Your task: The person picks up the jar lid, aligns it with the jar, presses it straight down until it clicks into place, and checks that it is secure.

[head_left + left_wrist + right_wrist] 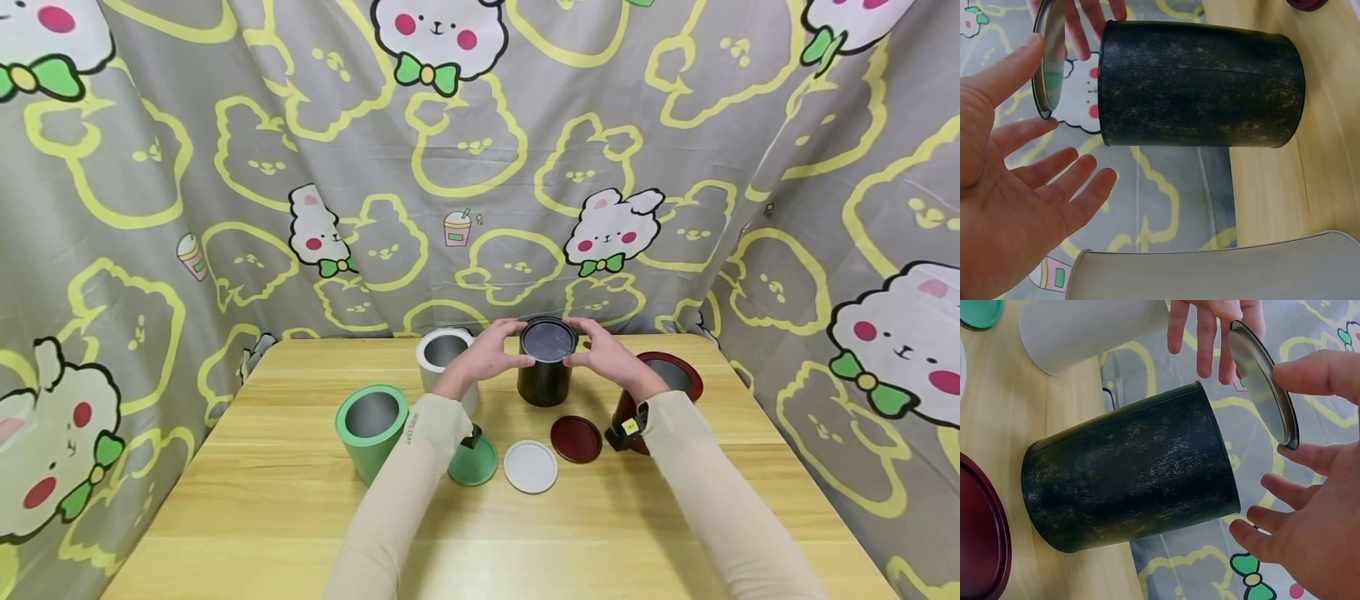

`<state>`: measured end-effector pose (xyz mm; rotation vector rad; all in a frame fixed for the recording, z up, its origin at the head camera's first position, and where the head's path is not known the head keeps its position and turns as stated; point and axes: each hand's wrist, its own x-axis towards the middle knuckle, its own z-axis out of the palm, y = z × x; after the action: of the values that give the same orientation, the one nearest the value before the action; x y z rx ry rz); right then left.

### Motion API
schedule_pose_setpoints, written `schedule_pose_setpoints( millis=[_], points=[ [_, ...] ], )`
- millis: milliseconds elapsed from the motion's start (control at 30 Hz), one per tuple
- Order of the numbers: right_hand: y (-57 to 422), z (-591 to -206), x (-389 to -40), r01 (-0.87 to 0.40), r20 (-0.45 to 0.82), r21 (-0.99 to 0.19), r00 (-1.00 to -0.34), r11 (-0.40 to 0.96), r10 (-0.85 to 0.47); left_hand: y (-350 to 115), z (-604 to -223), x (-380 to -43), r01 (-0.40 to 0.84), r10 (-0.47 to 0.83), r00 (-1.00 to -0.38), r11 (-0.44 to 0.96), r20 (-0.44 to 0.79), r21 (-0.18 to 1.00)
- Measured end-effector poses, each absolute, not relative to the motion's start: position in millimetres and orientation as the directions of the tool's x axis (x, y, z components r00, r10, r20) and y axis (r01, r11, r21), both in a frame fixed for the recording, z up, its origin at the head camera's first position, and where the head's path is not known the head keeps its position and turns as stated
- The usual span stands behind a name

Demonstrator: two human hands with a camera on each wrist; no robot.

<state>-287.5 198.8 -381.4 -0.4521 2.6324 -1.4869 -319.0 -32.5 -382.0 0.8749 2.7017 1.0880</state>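
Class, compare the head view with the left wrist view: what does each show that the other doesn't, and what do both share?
Only head: the green can, green lid, red can, and the white lid in full.

Only left wrist: the shiny underside of the black lid, and a clear gap between it and the black can.

Both: that lid and can, the left hand, right hand, white can, red lid, table and curtain.

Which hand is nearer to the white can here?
Left. The left hand is close by the white can, pinching the near edge of the black lid; the right hand is farther off, pinching the opposite edge.
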Motion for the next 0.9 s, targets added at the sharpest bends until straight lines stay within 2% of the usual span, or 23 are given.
schedule_pose_setpoints(
  millis=[500,900],
  points=[
    [195.5,-389.1,-297.6,-0.2,0.078,-0.849,-0.963,0.489,-0.26,-34.2,-388.9,-328.2,0.449,0.548,-0.832,0.57,0.089,0.688],
    [198.0,-391.5,-303.1,-0.135,0.008,-0.867,-0.966,0.48,-0.258,-28.5,-393.5,-337.1,0.425,0.552,-0.832,0.572,0.053,0.702]
  ],
)
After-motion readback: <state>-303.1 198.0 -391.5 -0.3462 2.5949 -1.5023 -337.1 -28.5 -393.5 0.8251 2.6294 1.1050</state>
